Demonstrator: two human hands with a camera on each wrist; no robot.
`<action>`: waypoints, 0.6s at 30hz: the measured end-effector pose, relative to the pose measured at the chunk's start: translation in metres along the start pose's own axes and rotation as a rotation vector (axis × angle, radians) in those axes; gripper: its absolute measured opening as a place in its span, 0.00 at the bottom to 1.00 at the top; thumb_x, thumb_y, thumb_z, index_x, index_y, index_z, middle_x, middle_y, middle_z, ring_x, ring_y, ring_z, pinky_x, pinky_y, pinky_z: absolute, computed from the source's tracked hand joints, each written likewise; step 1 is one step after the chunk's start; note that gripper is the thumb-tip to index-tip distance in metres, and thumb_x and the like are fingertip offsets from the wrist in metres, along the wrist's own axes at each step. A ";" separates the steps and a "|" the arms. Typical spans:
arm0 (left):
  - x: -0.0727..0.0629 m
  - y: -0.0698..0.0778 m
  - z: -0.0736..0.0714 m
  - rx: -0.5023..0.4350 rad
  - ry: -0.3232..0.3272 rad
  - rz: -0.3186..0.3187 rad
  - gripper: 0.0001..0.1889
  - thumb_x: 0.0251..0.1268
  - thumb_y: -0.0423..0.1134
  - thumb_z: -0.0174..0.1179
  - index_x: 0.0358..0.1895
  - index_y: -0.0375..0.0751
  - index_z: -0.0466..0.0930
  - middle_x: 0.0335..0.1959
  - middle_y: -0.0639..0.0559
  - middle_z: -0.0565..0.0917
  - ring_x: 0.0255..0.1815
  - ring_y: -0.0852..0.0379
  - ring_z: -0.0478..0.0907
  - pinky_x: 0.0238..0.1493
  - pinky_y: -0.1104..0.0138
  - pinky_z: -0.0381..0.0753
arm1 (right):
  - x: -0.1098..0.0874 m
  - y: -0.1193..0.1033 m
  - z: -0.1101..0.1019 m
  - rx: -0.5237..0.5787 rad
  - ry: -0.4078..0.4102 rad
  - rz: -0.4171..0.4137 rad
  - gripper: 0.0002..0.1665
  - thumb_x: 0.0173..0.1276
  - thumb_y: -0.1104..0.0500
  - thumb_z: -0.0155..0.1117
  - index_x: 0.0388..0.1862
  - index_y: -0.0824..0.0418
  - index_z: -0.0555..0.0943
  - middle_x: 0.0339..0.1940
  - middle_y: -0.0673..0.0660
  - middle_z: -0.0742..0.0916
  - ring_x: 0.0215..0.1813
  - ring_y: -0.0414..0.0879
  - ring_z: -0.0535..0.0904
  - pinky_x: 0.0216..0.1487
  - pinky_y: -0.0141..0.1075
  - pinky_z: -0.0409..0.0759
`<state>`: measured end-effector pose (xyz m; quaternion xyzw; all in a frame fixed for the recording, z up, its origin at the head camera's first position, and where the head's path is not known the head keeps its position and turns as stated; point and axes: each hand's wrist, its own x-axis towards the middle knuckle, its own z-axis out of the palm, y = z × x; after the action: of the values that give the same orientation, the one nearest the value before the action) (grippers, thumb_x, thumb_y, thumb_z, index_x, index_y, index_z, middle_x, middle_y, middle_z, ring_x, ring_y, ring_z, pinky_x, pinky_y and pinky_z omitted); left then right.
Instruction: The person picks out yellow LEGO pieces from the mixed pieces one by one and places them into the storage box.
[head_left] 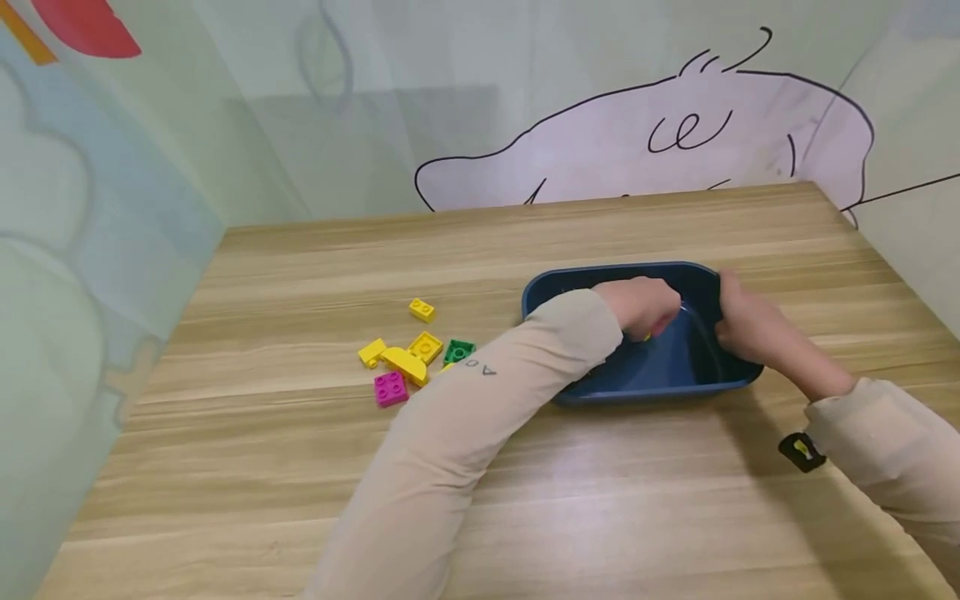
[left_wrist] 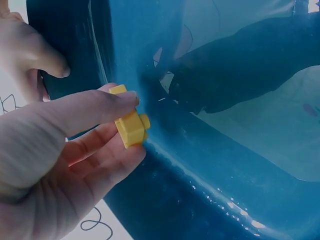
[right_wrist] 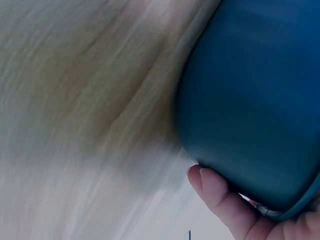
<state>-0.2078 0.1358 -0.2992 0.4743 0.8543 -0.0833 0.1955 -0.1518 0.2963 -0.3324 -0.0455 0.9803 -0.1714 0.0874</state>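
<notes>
A dark blue plastic bin [head_left: 645, 379] stands on the table, its near side low in the head view. My left hand [head_left: 637, 307] reaches down inside it and pinches a small yellow toy brick [left_wrist: 131, 122] between thumb and fingers. The brick's stud faces the bin's inner wall in the left wrist view. At the bin's right end, my right hand [head_left: 757, 329] grips the rim, thumb inside. From below, the right wrist view shows fingers [right_wrist: 222, 200] against the bin's outer wall. Most of the bin's floor on the left is hidden by my left forearm.
Left of the bin lie loose toy bricks: a magenta one [head_left: 391, 388], a green one [head_left: 459, 352], a rounded yellow one [head_left: 405, 364] and several other yellow pieces. My left sleeve [head_left: 450, 425] partly covers this group. A wall with drawings borders the wooden table [head_left: 225, 467].
</notes>
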 end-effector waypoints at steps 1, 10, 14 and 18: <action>0.000 0.000 0.000 -0.003 0.000 0.000 0.09 0.56 0.27 0.58 0.34 0.47 0.77 0.36 0.59 0.78 0.36 0.61 0.70 0.36 0.72 0.70 | 0.000 0.000 0.000 0.001 0.000 0.003 0.42 0.54 0.72 0.49 0.62 0.85 0.40 0.40 0.86 0.73 0.36 0.67 0.75 0.40 0.58 0.72; 0.008 0.000 -0.002 -0.051 0.005 -0.008 0.12 0.56 0.26 0.57 0.39 0.47 0.79 0.41 0.57 0.78 0.38 0.60 0.70 0.37 0.71 0.70 | -0.003 0.005 -0.002 0.000 0.007 0.002 0.42 0.54 0.72 0.48 0.62 0.85 0.40 0.39 0.85 0.74 0.33 0.64 0.75 0.38 0.57 0.73; 0.013 0.001 0.001 -0.046 -0.012 -0.006 0.11 0.56 0.27 0.58 0.38 0.47 0.78 0.40 0.58 0.78 0.38 0.60 0.70 0.38 0.72 0.70 | -0.003 0.005 0.000 -0.020 0.030 -0.034 0.41 0.53 0.72 0.49 0.61 0.86 0.42 0.34 0.83 0.75 0.29 0.62 0.75 0.36 0.57 0.73; 0.018 0.002 0.005 -0.034 -0.017 0.000 0.09 0.57 0.28 0.57 0.35 0.48 0.77 0.38 0.58 0.77 0.37 0.60 0.70 0.37 0.72 0.69 | -0.003 0.003 0.001 -0.034 0.053 -0.073 0.40 0.52 0.73 0.49 0.60 0.87 0.44 0.29 0.79 0.76 0.25 0.59 0.74 0.32 0.55 0.73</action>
<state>-0.2137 0.1495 -0.3110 0.4701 0.8539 -0.0730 0.2109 -0.1490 0.2995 -0.3344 -0.0782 0.9827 -0.1590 0.0545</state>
